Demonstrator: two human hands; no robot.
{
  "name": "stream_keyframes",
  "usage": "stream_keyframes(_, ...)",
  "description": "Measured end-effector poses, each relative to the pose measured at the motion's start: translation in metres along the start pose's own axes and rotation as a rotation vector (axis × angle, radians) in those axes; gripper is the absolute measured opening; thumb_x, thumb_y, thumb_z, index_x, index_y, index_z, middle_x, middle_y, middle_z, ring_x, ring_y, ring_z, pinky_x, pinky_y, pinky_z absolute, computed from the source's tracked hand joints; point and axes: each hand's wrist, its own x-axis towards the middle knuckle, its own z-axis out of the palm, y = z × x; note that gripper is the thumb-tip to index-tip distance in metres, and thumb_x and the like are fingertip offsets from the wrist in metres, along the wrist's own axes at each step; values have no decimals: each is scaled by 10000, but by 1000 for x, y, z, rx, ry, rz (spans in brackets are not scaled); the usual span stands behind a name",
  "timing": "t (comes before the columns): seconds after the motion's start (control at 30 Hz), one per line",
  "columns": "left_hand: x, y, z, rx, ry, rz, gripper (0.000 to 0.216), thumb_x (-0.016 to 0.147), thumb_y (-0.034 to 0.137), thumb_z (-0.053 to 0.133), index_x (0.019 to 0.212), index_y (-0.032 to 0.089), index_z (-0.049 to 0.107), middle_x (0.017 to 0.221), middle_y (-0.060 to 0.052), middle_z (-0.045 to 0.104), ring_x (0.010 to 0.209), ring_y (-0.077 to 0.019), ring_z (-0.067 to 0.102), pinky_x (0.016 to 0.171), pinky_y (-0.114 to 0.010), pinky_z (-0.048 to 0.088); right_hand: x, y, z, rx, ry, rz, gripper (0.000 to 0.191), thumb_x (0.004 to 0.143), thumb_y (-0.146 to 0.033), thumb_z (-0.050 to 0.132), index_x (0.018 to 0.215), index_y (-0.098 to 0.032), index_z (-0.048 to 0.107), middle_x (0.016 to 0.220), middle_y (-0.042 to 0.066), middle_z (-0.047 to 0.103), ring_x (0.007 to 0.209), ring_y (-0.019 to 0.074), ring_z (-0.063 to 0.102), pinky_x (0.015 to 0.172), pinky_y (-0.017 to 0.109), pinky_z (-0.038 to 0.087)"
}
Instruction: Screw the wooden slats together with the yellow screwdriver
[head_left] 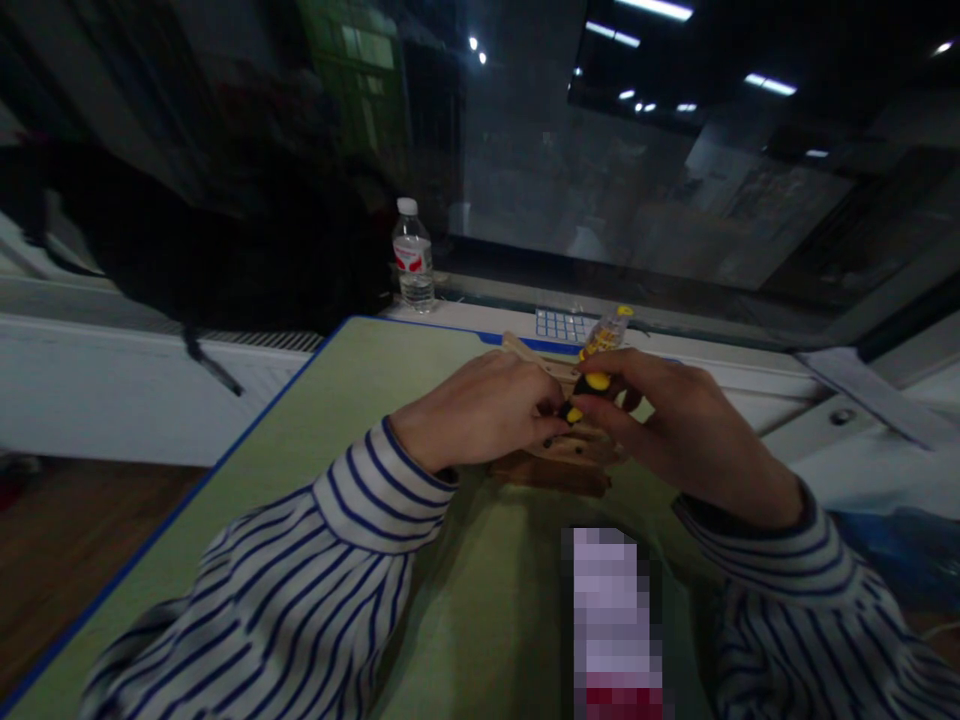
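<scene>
My right hand [679,425] is closed, with thumb and fingers pinching a rounded yellow-and-black piece [598,382]. Its exact kind is not clear. My left hand [487,405] is closed too, its fingertips around a smaller yellow-and-black piece [573,414] just below. I cannot tell whether the two pieces are joined. Beneath and behind both hands is a light-brown wooden assembly [551,472] of slats with small dark holes, standing on the green tabletop [315,460]. My fingers cover part of it.
Behind the wood are a clear container with yellow bits [606,332] and a blue-and-white gridded sheet [559,324]. A water bottle [414,262] stands on the sill. A pixelated flat object [615,610] lies near me. Paper [877,385] juts out right; a dark bag-like heap [247,230] is left.
</scene>
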Motion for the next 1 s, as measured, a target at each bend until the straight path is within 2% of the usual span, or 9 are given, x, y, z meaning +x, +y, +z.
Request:
stream_keyframes(0.37, 0, 2, -1, -37, -4, -15, 187, 860, 329, 585, 806, 219, 725, 707, 11, 689, 635, -135, 596, 562, -267, 312, 0, 1, 1, -30, 9, 19, 221, 902, -290, 616, 1065, -141, 627, 909, 53, 707, 673, 142, 638, 582, 251, 471)
stream_keyframes(0.7, 1, 3, 1, 12, 11, -15, 250, 868, 442, 586, 874, 245, 740, 798, -1, 730, 732, -188, 641, 597, -286, 359, 0, 1, 1, -60, 0, 57, 251, 901, -335, 614, 1073, -153, 627, 898, 42, 703, 672, 149, 634, 584, 266, 465)
stream_keyframes(1.0, 2, 5, 5, 25, 7, -38, 222, 890, 384, 573, 917, 223, 724, 917, -27, 734, 870, -221, 665, 706, -314, 433, 1, 1, 1, -65, 9, 63, 246, 889, -356, 629, 1040, -162, 627, 892, 42, 706, 682, 161, 644, 587, 276, 464)
